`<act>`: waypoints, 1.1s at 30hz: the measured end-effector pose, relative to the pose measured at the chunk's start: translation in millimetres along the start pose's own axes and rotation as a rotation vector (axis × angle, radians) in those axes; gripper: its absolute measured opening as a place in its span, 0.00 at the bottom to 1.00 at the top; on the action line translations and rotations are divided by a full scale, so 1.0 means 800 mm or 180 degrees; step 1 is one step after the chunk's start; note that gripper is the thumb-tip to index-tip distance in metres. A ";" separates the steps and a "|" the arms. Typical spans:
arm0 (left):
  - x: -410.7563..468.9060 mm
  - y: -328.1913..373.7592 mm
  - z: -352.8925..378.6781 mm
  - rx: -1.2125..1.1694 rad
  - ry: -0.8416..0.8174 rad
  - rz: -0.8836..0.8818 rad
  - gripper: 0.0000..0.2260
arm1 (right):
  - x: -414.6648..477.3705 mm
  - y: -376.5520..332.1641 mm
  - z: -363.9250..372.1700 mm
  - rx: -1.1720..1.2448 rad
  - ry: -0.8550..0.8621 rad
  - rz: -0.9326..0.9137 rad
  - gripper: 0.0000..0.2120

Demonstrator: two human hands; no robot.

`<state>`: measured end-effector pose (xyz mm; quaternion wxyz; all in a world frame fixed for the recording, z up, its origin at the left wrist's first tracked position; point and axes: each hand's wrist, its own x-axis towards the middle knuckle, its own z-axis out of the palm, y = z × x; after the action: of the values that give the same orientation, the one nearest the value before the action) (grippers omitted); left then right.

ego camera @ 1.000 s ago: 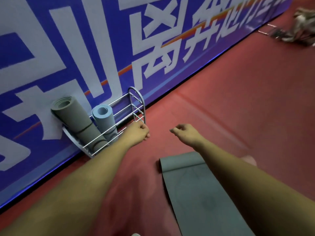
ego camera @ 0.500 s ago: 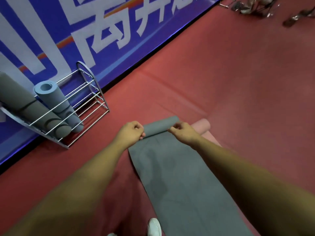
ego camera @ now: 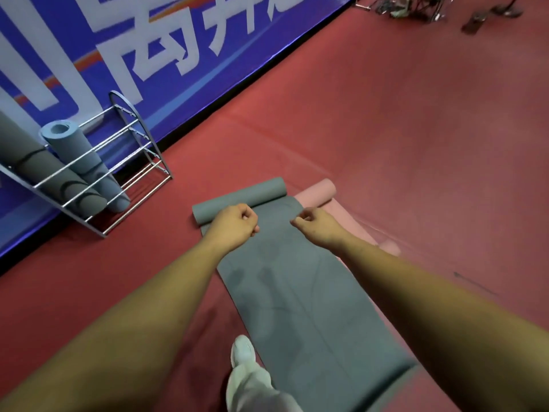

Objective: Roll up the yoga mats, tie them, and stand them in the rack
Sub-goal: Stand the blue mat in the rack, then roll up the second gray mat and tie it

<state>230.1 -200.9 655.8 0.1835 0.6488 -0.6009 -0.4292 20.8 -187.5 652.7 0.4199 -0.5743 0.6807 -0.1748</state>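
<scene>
The grey yoga mat (ego camera: 297,292) lies on the red floor (ego camera: 416,144), its far end wound into a short roll (ego camera: 237,197) just beside the pink mat (ego camera: 318,191). Both hands, left (ego camera: 234,226) and right (ego camera: 315,224), are clenched just behind the roll and visibly grasp nothing. With nothing gripping it, the roll could spring open. Uneven pushing would likely wind it crooked, too wide for the rack (ego camera: 118,179).
</scene>
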 end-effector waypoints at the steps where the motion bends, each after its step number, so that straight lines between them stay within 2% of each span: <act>1: -0.019 0.000 0.019 -0.0040 0.0055 0.0022 0.08 | -0.021 0.017 -0.001 0.0057 0.0012 -0.0041 0.10; 6: -0.088 0.014 0.115 -0.0231 -0.0024 -0.0131 0.10 | -0.100 0.090 -0.025 0.0102 0.0007 0.0025 0.09; 11: -0.115 0.068 0.200 -0.0285 -0.0094 -0.0121 0.09 | -0.140 0.162 -0.086 -0.0029 0.0019 0.0201 0.11; 16: -0.106 0.104 0.292 -0.0209 -0.0066 -0.0218 0.08 | -0.128 0.253 -0.145 -0.0256 -0.0206 0.0264 0.11; 20: -0.079 0.120 0.378 -0.0150 0.0295 -0.0474 0.09 | -0.077 0.354 -0.179 -0.0578 -0.0558 0.0095 0.12; 23: -0.086 0.116 0.442 -0.0116 0.0555 -0.0782 0.10 | -0.051 0.404 -0.189 -0.0861 -0.0866 -0.0076 0.12; 28: -0.131 0.078 0.522 -0.0058 0.0521 -0.1184 0.08 | -0.057 0.467 -0.183 -0.1030 -0.1194 -0.0185 0.13; 33: -0.195 -0.001 0.574 -0.0131 0.0414 -0.1404 0.08 | -0.098 0.530 -0.128 -0.1217 -0.1550 -0.0147 0.13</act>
<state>-112.3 73.2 449.1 0.1368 0.7869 -0.4226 -0.4284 -328.0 -21.0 436.6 0.4510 -0.6832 0.5673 0.0897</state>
